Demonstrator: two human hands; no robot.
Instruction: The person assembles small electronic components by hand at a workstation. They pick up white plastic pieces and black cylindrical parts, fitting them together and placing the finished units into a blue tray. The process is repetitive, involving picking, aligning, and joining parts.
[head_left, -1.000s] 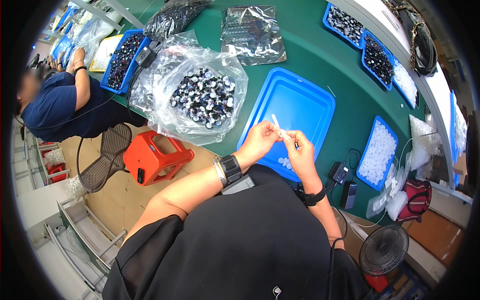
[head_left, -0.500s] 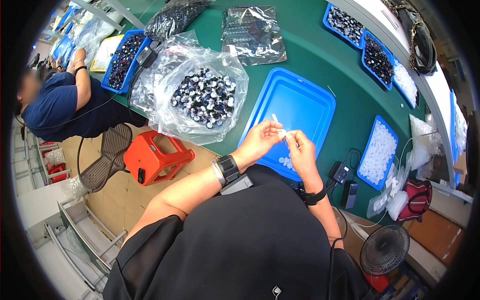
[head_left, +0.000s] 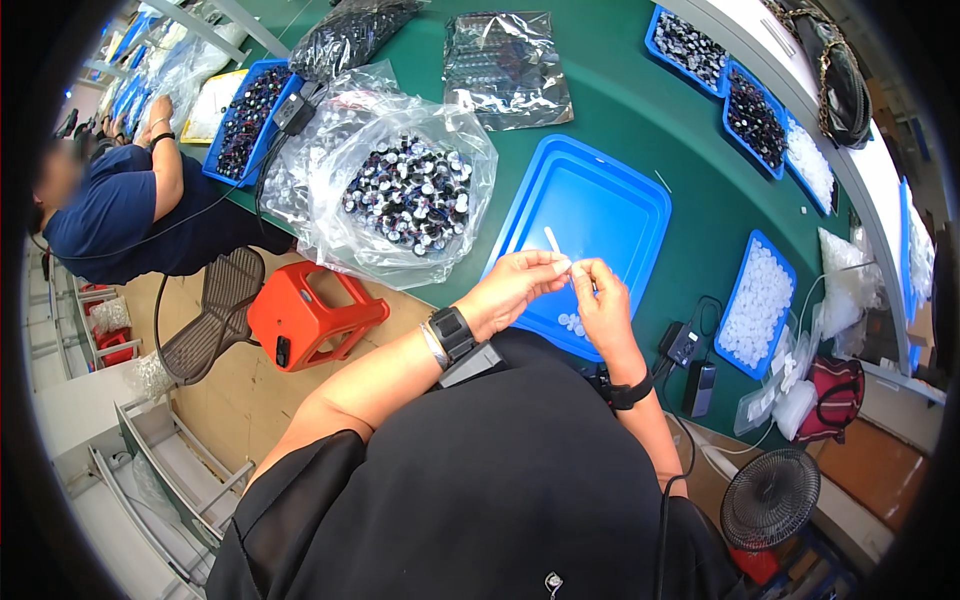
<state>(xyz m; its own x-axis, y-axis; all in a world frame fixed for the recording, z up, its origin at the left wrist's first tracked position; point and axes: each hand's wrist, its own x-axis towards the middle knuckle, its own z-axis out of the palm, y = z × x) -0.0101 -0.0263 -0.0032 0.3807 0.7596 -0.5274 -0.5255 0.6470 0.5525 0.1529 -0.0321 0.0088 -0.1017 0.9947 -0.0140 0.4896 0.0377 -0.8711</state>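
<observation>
My left hand (head_left: pixel 515 288) and my right hand (head_left: pixel 604 306) meet over the near part of a blue tray (head_left: pixel 655 205). Both are closed in a pinch, fingertips nearly touching. Whatever lies between them is too small and covered to name. Just beyond the left fingertips shows a slim white stick (head_left: pixel 551 238); I cannot tell whether it is held or lies in the tray. Below the hands, several small round whitish pieces (head_left: pixel 571 323) rest on the tray's floor.
An open clear bag (head_left: pixel 405 195) of small dark-and-clear parts stands left of the tray. A blue bin (head_left: pixel 757 305) of white pieces is on the right, beside black adapters (head_left: pixel 682 345). A red stool (head_left: pixel 310 315) stands at the left; a co-worker (head_left: pixel 130 205) sits farther left.
My left hand has turned slightly, its fingers drawing closer together beside the right fingertips. A white bit visible between the hands earlier is now mostly covered. More of the white stick shows.
</observation>
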